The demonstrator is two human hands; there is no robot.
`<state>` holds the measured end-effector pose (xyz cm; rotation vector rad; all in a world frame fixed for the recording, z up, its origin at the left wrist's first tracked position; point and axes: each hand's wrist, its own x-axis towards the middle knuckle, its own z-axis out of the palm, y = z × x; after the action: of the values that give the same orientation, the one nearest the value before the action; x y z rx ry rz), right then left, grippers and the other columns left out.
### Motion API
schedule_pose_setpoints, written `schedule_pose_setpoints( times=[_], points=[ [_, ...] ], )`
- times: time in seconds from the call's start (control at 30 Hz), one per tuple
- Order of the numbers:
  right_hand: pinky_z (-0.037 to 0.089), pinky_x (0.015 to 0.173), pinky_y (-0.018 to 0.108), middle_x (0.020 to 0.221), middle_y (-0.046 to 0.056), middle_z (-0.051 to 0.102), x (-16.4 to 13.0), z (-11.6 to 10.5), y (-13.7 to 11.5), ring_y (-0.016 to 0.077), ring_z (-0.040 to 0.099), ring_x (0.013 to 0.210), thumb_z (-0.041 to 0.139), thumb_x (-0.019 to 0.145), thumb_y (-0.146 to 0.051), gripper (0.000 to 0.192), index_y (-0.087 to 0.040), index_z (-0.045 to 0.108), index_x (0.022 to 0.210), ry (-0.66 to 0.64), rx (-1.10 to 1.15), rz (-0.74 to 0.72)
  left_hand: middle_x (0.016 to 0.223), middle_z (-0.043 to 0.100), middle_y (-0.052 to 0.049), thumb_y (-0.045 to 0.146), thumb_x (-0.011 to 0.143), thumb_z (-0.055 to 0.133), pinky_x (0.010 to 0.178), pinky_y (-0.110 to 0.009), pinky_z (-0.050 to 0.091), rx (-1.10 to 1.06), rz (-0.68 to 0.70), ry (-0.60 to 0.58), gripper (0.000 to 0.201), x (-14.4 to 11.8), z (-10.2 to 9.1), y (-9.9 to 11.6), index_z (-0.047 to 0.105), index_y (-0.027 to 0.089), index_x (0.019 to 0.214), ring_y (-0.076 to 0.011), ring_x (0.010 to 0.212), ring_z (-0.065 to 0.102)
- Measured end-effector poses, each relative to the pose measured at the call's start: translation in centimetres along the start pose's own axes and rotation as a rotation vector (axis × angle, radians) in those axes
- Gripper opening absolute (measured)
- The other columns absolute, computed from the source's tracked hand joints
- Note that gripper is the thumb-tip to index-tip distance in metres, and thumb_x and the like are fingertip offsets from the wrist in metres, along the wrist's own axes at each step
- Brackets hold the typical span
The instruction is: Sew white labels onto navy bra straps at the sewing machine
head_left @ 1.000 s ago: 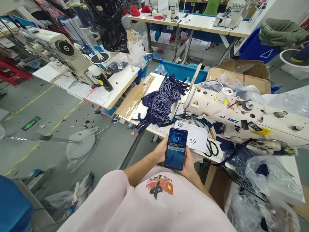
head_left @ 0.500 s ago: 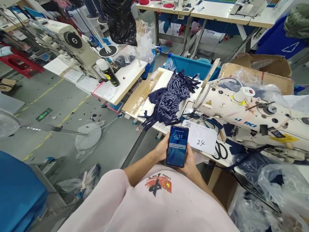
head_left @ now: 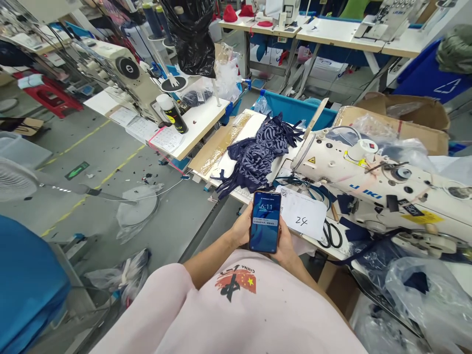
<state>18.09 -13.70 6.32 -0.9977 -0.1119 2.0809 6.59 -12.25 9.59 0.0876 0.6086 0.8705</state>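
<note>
Between my two hands is a smartphone (head_left: 264, 228), upright with its lit screen toward me, reading 6:11. My left hand (head_left: 242, 227) grips its left edge, and my right hand (head_left: 284, 241) grips the right edge. The fingers behind the phone are hidden. Just beyond it, on the sewing table, lies a heap of navy patterned bras (head_left: 258, 156) with dangling straps. A white paper sheet (head_left: 304, 212) marked 24 rests to the right of the phone. Black-handled scissors (head_left: 333, 234) stick out beside the sheet.
A white sewing machine (head_left: 354, 177) fills the right side of the table. Another machine (head_left: 121, 73) stands at the left with a spray can (head_left: 172, 114) near it. A blue bin (head_left: 295, 105) sits behind the bras. A fan (head_left: 18, 179) and plastic bags are at floor level.
The view has shifted slightly, so the surroundings appear a little lower. Both hands still hold the phone, which sits slightly further left in view.
</note>
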Motion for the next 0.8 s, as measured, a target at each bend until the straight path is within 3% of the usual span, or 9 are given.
schedule_pose_setpoints(
  times=[0.13,0.33,0.67,0.8],
  points=[
    [0.05,0.075,0.036,0.072,0.001,0.068,-0.4,0.4,-0.5,0.0208,0.063,0.081,0.054,0.073,-0.047,0.028,-0.021,0.064,0.079,0.053,0.064,0.057,0.09,0.067,-0.013,0.053,0.087,0.022,0.092,-0.039,0.037,0.012,0.007,0.073,0.062,-0.1,0.5,-0.4,0.056,0.007,0.111,-0.0239,0.09,0.061],
    [0.05,0.076,0.036,0.077,0.002,0.069,-0.7,0.1,-0.9,0.0213,0.062,0.086,0.054,0.074,-0.044,0.027,-0.021,0.065,0.081,0.028,0.1,0.052,0.087,0.067,-0.014,0.05,0.088,0.021,0.091,-0.038,0.038,0.023,0.06,0.131,0.061,0.1,1.0,-0.9,0.055,0.006,0.112,-0.0234,0.087,0.062],
    [0.051,0.075,0.035,0.072,0.002,0.069,-1.4,-0.9,-1.9,0.0205,0.063,0.081,0.052,0.076,-0.04,0.025,-0.019,0.065,0.077,0.068,0.157,0.059,0.084,0.068,-0.014,0.048,0.088,0.021,0.092,-0.039,0.037,0.036,0.04,0.134,0.059,1.1,1.8,-1.8,0.055,0.005,0.11,-0.0233,0.085,0.063],
    [0.051,0.073,0.035,0.071,0.003,0.068,-1.3,-1.4,-2.1,0.0202,0.063,0.078,0.052,0.076,-0.041,0.026,-0.018,0.065,0.08,0.062,0.154,0.017,0.081,0.068,-0.012,0.041,0.088,0.031,0.091,-0.038,0.038,0.05,0.056,0.139,0.048,1.5,2.2,-1.9,0.058,0.006,0.106,-0.0235,0.084,0.063]
  ],
)
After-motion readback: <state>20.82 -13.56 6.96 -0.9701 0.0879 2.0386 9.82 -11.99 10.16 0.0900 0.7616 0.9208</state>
